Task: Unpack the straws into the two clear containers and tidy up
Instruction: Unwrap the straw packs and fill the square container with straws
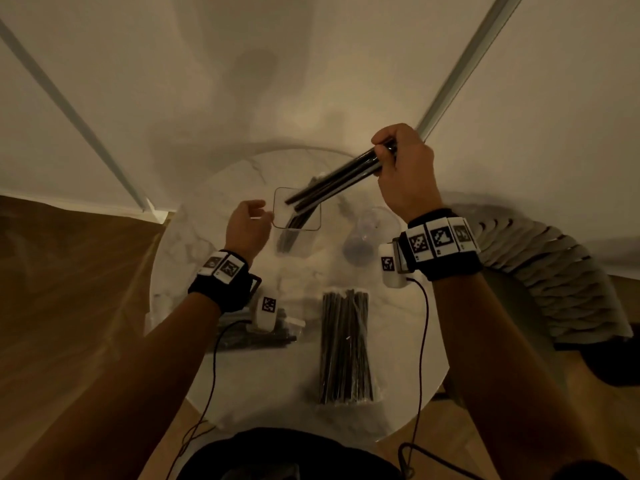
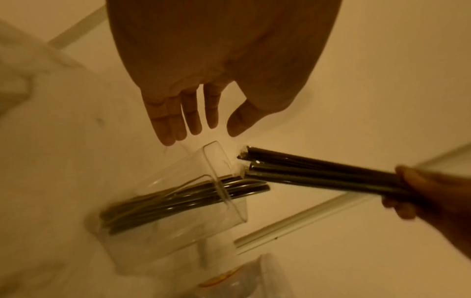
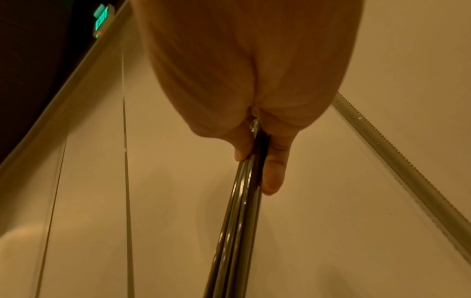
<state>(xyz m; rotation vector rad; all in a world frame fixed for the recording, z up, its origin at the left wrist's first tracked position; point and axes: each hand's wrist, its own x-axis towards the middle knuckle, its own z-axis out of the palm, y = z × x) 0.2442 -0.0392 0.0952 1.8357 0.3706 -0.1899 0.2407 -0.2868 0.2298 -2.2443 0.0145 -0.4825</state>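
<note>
My right hand (image 1: 398, 161) grips a bundle of black wrapped straws (image 1: 332, 183) by its upper end and holds it slanted, its lower tips over the mouth of the square clear container (image 1: 278, 194). Several black straws (image 2: 178, 199) stand inside that container (image 2: 178, 238). The left hand (image 1: 247, 225) hovers just left of the container's rim, fingers relaxed and holding nothing; in the left wrist view its fingers (image 2: 175, 121) are straight above the rim. A round clear container (image 1: 372, 233) stands to the right. The right wrist view shows thumb and fingers (image 3: 274, 175) pinching the straws (image 3: 239, 221).
On the round marble table (image 1: 398, 341) lie a plastic pack of black straws (image 1: 346, 344) near the front and another pack (image 1: 256, 336) under my left wrist. Cables (image 1: 420, 358) run off both wrists. A pleated grey thing (image 1: 561, 282) lies to the right.
</note>
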